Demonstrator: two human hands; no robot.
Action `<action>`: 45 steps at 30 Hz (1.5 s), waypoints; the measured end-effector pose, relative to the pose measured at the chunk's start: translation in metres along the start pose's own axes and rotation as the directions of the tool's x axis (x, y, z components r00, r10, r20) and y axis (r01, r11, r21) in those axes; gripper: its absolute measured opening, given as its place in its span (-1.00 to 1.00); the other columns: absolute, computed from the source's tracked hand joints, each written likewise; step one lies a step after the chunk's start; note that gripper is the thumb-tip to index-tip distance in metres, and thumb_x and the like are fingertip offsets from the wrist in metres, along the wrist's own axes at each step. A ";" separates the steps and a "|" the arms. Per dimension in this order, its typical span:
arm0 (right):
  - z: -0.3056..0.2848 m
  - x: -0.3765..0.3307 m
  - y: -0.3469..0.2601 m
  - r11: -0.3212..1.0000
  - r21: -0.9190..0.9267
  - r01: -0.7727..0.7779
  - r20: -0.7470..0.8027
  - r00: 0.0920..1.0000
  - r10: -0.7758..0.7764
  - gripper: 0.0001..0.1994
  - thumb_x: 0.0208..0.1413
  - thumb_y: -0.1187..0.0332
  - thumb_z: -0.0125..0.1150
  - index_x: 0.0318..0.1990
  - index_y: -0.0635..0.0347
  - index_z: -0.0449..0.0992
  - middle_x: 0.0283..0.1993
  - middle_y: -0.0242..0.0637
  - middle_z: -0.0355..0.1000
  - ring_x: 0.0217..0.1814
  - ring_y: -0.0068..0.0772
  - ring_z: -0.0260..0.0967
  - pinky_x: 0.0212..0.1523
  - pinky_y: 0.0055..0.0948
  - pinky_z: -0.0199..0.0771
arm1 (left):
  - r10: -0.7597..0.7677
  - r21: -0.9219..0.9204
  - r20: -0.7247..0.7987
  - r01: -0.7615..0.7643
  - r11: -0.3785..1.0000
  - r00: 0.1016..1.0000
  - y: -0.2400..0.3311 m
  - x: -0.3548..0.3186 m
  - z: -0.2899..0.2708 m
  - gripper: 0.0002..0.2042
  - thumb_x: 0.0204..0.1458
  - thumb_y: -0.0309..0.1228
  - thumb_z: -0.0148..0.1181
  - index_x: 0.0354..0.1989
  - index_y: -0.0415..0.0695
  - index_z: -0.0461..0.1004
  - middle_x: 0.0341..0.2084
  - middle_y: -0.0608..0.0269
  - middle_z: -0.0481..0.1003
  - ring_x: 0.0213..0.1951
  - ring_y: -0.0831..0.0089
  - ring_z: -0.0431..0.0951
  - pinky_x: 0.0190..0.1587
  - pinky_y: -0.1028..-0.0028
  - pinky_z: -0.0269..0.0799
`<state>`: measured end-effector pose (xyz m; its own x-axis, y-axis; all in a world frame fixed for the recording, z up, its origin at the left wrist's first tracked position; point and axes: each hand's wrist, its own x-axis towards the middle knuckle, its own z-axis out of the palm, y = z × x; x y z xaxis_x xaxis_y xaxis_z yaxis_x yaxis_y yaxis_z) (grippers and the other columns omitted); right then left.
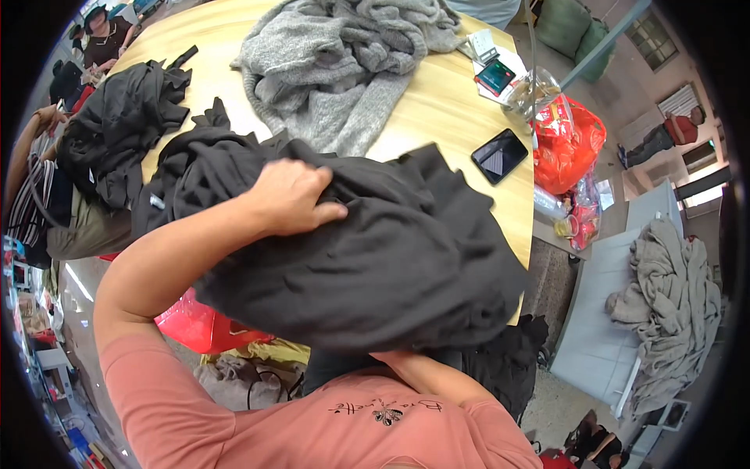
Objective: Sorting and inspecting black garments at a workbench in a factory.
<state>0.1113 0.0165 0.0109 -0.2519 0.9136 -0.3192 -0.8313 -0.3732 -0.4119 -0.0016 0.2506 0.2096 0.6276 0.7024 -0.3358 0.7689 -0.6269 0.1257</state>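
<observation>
A large black garment (391, 250) lies bunched across the near edge of the table, and its front part hangs over toward my body. My left hand (295, 195) is closed on the top of this cloth, its fingers curled into a fold and the thumb lying to the right. From the lower right my right forearm (422, 374) passes under the cloth, which hides my right hand. A small white label (157, 202) shows on the dark fabric at the left.
A grey knit garment (328, 70) is heaped on the far part of the wooden table (437, 102), with a phone (500, 156) at right. Another black pile (125, 129) lies left, beside a co-worker's arm (35, 133). A red bag (570, 144) hangs by the right edge.
</observation>
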 end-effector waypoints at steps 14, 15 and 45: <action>-0.100 -0.066 -0.038 0.965 -0.253 -0.073 -0.132 0.990 0.040 -0.47 0.18 0.08 -0.17 0.20 0.22 0.04 0.21 -0.32 0.07 0.11 -0.40 0.09 0.17 -0.43 0.04 | 0.064 -0.423 -0.169 -0.131 0.897 0.984 0.088 -0.054 0.143 -0.53 -0.32 -0.07 0.20 -0.58 -0.35 0.35 -0.53 -0.22 0.42 -0.41 -0.13 0.44 -0.36 0.09 0.35; -0.067 -0.088 -0.057 0.830 -0.530 -0.175 -0.322 0.947 -0.006 -0.46 0.15 0.09 -0.11 0.20 0.20 0.07 0.19 -0.31 0.11 0.10 -0.38 0.11 0.17 -0.44 0.04 | 0.022 -0.573 -0.189 -0.128 0.810 0.982 0.101 -0.056 0.159 -0.51 -0.36 -0.05 0.22 -0.63 -0.36 0.36 -0.57 -0.27 0.40 -0.43 -0.15 0.42 -0.39 0.09 0.34; 0.056 -0.039 -0.018 -0.720 -0.672 0.172 0.051 0.981 0.187 -0.46 -0.22 0.04 0.17 -0.23 0.40 0.42 -0.29 0.00 0.40 -0.27 -0.05 0.40 -0.26 -0.22 0.39 | -0.090 -0.455 0.219 0.183 0.872 0.972 0.079 -0.275 0.272 -0.82 -0.23 -0.43 0.18 -0.38 -0.13 0.47 -0.43 0.03 0.47 -0.28 0.09 0.47 -0.24 0.26 0.37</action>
<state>0.1080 -0.0038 0.0786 -0.4280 0.8348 -0.3463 0.8882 0.3176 -0.3321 -0.1466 -0.0843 0.0585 0.5142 0.6651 -0.5415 0.8405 -0.2650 0.4727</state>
